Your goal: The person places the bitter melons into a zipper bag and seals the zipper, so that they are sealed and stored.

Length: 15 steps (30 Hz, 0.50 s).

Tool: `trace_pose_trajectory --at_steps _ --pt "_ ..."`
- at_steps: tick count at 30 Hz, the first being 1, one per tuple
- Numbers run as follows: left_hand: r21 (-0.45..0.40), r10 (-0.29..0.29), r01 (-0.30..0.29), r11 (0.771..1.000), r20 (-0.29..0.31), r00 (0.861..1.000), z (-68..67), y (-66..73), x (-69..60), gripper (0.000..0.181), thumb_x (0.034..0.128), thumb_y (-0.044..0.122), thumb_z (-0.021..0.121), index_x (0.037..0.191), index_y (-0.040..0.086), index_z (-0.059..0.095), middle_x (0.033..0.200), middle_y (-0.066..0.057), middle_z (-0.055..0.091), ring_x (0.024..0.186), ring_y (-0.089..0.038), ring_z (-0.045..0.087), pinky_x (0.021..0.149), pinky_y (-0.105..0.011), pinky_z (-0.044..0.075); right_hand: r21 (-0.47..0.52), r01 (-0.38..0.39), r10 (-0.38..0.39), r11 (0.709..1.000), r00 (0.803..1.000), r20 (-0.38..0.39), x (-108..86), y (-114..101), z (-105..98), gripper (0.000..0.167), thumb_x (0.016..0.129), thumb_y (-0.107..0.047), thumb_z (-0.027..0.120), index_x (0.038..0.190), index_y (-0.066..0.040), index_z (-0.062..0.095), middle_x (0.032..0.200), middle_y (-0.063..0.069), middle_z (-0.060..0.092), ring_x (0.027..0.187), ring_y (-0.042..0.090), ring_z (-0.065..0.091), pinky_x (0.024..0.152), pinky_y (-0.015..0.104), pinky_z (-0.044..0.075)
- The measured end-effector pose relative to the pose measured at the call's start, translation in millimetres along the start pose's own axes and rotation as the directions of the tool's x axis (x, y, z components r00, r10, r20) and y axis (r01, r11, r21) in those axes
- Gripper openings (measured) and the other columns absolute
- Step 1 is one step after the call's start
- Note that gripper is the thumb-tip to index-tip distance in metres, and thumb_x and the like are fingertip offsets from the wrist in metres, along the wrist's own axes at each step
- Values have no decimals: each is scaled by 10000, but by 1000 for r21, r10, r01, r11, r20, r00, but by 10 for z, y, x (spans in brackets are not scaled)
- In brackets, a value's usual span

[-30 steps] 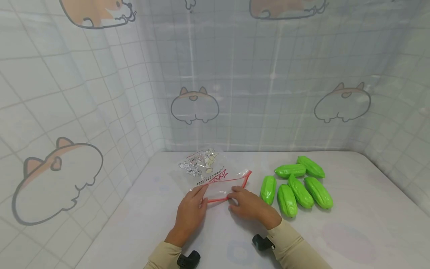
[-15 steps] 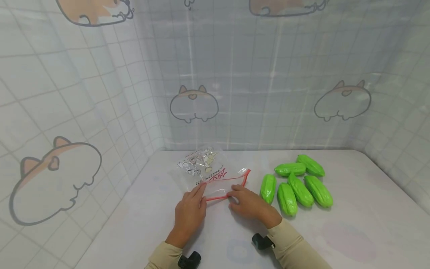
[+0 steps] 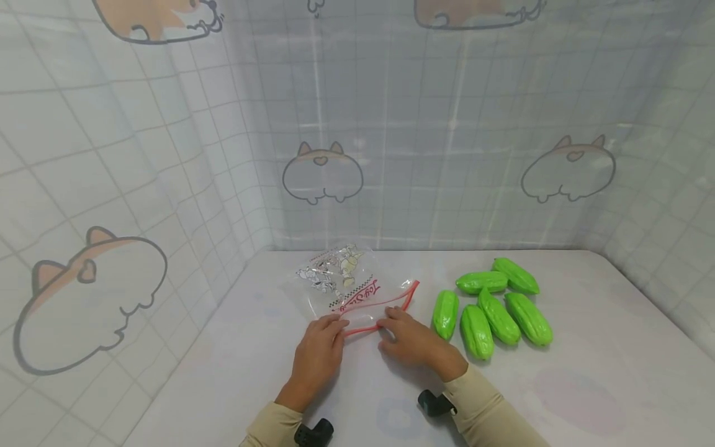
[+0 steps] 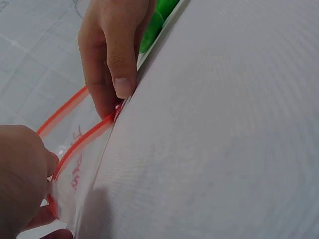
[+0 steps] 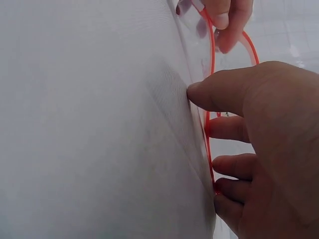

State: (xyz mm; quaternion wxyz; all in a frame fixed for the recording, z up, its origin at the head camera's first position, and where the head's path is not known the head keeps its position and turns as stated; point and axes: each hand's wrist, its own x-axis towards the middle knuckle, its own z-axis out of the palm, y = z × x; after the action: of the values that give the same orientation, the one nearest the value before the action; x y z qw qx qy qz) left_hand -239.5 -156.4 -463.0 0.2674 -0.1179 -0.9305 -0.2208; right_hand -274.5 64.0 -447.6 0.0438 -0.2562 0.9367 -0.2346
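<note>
A clear zip bag (image 3: 362,319) with red rims and printed cartoon figures lies on the table, its mouth parted towards me. My left hand (image 3: 319,352) holds the mouth's left end, fingers bent at the red rim (image 4: 79,144). Farther right, my right hand (image 3: 414,341) pinches the near rim; in the right wrist view the thumb (image 5: 214,92) is on the near side and the fingers are on the inner side. The bag looks flat, with only its print visible. Part of its left end is hidden by the left hand.
Several shiny green, ribbed gourd-like pieces (image 3: 501,318) lie to the right of the bag, the nearest (image 3: 445,315) close to my right hand. Behind the white table (image 3: 592,347) hangs a tiled-pattern curtain (image 3: 436,186), which also runs along both sides.
The left hand's fingers have drawn back from the far rim and bent, so more of the red lettering shows. My right hand stays at the near rim. The green pieces have not moved.
</note>
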Motion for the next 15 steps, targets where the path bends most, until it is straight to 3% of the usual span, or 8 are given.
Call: trace_pose_trajectory --at_steps 5,15 --pt "-7 -21 21 1000 11 1000 3 -6 -8 257 893 107 735 1150 117 753 1192 -50 695 1062 -268 632 841 -457 565 6 6 -6 1000 1000 3 -8 -16 16 487 967 -328 650 1406 -129 587 1566 142 383 1478 338 271 1119 515 353" --pt "2 -56 56 998 59 997 10 1 -3 380 914 173 728 1289 129 691 1235 -45 692 1082 -248 651 870 -436 559 -21 48 -48 999 999 -10 -43 -47 25 470 962 -323 655 1383 -121 601 1545 164 407 1462 362 298 1107 527 368"
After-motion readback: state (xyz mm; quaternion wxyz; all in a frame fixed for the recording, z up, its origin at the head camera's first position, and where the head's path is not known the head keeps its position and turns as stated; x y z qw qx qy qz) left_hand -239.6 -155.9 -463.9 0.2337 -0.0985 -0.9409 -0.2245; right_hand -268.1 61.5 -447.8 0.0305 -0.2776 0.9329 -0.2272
